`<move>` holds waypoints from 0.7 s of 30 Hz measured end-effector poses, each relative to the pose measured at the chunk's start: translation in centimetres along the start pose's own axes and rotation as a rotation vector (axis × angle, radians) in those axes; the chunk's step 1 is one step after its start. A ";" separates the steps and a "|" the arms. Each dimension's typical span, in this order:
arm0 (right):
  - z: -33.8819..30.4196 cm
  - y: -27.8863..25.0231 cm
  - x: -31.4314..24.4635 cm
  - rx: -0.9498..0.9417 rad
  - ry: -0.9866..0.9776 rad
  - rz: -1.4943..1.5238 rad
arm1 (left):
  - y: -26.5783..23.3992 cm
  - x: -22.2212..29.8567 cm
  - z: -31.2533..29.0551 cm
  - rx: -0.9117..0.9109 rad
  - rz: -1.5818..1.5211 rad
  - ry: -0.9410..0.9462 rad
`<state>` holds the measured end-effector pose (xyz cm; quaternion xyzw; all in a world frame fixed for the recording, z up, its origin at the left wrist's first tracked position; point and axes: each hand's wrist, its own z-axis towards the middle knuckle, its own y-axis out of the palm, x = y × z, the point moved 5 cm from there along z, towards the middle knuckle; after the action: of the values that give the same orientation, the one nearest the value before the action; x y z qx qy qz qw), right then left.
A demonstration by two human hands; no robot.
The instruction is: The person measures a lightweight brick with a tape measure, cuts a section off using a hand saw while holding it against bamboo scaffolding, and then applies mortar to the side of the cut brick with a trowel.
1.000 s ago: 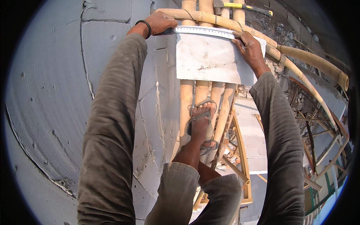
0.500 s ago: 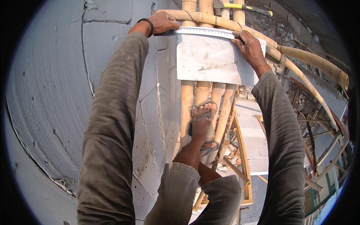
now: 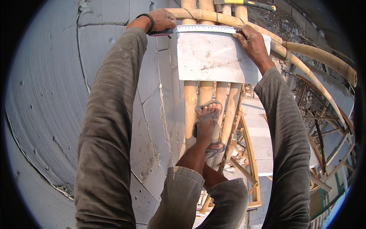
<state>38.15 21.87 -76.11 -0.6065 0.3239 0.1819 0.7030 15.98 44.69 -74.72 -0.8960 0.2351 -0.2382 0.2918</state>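
- Grey block wall (image 3: 57, 84) fills your left; bamboo scaffold poles (image 3: 206, 95) carry you, with open drop to the right
- Pale block (image 3: 213, 57) lies across the poles, far of your sandalled foot (image 3: 207, 122)
- Your left hand (image 3: 162, 20) has fingers curled round the saw (image 3: 202, 28) handle; blade lies along the block's far edge
- Your right hand (image 3: 253, 44) presses the block's right far corner, fingers together

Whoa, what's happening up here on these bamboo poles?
A person stands on a bamboo scaffold beside a grey block wall. A pale rectangular block rests on the poles in front of them. Their left hand grips the dark handle of a saw with a metal blade that lies along the block's far edge, while the right hand steadies the block's right end. A sandalled foot rests on the poles below.
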 end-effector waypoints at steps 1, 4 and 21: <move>0.0 0.0 -0.1 0.005 -0.002 -0.003 | -0.1 0.0 -0.1 0.015 -0.008 0.000; 0.1 -0.1 -0.1 -0.020 -0.004 -0.021 | -0.3 0.5 -0.1 0.037 0.029 0.050; -0.2 -0.2 0.9 -0.012 -0.007 -0.029 | 0.0 2.8 -0.3 0.121 0.289 0.179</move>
<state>38.87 21.48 -76.54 -0.6148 0.3113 0.1757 0.7030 17.99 42.96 -73.70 -0.8089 0.3716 -0.2863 0.3544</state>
